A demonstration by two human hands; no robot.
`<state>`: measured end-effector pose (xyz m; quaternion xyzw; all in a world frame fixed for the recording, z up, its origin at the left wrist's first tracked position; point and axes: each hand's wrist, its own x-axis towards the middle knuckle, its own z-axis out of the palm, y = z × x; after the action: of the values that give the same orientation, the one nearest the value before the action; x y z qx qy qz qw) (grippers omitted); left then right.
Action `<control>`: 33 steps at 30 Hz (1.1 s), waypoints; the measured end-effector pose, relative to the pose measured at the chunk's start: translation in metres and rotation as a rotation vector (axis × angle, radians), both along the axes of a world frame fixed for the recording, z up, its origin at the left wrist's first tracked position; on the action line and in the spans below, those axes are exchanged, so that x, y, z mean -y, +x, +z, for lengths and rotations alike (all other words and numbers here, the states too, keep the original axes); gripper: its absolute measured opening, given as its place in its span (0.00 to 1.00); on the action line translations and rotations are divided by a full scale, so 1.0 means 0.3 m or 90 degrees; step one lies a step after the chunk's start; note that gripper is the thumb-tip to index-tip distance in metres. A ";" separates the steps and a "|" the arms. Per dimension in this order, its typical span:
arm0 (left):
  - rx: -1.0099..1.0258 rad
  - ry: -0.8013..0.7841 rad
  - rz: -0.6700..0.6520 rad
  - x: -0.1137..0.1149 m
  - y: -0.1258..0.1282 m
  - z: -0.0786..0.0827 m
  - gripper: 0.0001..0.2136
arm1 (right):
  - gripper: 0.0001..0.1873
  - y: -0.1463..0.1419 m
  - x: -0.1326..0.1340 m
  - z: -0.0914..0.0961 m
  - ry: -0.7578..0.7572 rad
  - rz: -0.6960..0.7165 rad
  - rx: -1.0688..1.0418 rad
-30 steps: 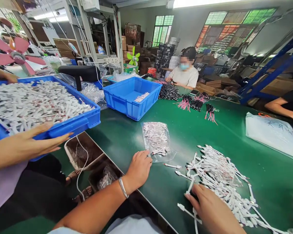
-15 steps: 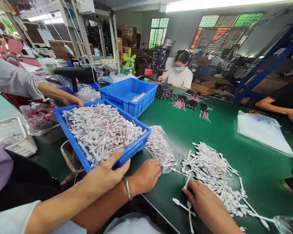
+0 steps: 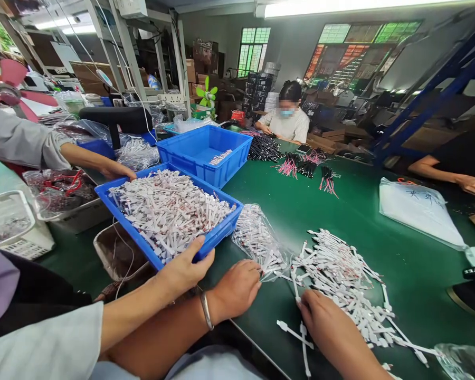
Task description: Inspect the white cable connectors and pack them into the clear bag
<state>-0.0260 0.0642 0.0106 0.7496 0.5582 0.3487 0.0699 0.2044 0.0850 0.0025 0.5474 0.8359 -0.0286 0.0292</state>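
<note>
Since the earlier frame the blue plastic tray (image 3: 225, 227) of white cables has come in from the left and now sits over the green workbench (image 3: 419, 264), a co-worker's hand (image 3: 184, 269) on its rim — just beside the person's left hand (image 3: 235, 287), half-curled at the end of a clear plastic bag of cables (image 3: 257, 243). The right hand (image 3: 334, 327) lies curled on the loose pile of white cables (image 3: 340, 269) — can't tell if either hand is gripping anything.
</note>
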 end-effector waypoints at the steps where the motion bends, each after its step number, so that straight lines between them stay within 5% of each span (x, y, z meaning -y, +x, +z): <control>1: -0.017 -0.009 -0.057 -0.005 0.008 0.007 0.07 | 0.13 0.001 -0.001 -0.002 0.000 -0.001 0.005; 3: -0.038 -0.028 -0.127 -0.012 0.011 0.015 0.07 | 0.13 0.003 -0.004 -0.003 -0.002 0.000 0.005; 16: 0.036 -0.124 -0.162 -0.042 -0.022 0.003 0.14 | 0.10 -0.005 -0.023 0.013 -0.048 -0.035 -0.061; 24: 0.039 -0.123 -0.107 -0.067 -0.045 -0.034 0.13 | 0.05 0.007 -0.037 0.014 -0.089 -0.073 -0.141; 33: 0.038 -0.139 -0.020 -0.079 -0.114 -0.014 0.13 | 0.29 0.049 -0.057 0.011 -0.141 -0.101 -0.334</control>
<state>-0.0604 0.0878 0.0064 0.7355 0.5787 0.3067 0.1733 0.2191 0.1023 0.0058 0.5783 0.7612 -0.2627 -0.1308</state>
